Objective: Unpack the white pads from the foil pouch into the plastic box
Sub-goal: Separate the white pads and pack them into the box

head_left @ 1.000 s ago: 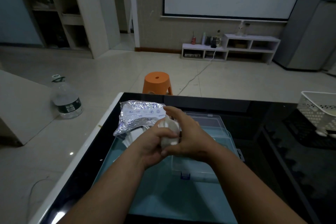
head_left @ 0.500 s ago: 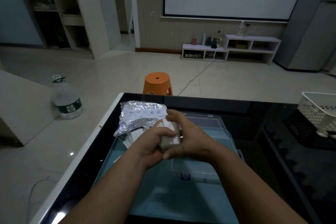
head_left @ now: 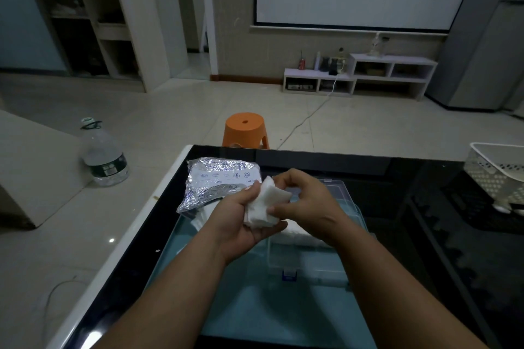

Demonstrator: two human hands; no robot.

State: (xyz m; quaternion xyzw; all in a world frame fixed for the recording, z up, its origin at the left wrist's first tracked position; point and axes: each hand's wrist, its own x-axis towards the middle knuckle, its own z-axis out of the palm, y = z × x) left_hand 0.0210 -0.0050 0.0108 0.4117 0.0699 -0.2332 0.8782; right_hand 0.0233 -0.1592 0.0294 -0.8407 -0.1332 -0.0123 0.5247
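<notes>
Pads [head_left: 265, 205], white and stacked, sit clamped between two hands over the left edge of the clear plastic box [head_left: 350, 200]. The left hand [head_left: 241, 225] cups the stack from below, fingers curled round its near side. The right hand [head_left: 310, 204] pinches its right side between thumb and fingertips, a grip that looks meant to square the pile or peel a few off before lowering them. A row of pads [head_left: 302, 234] already lies inside the box under the right wrist, suggesting the unpacking is partly done. The foil pouch [head_left: 218, 178] lies crumpled just left of the hands, its open end toward the near side, within easy reach for another draw. Something white shows at its mouth, though how much is left inside cannot be told. Box and pouch rest on a blue mat [head_left: 255, 309] spread over the black table [head_left: 425, 207]. A white basket [head_left: 496, 176] stands at the table's right. On the floor, an orange stool [head_left: 245, 129] sits just beyond the table's far edge, with a large water bottle [head_left: 103, 156] to the left.
</notes>
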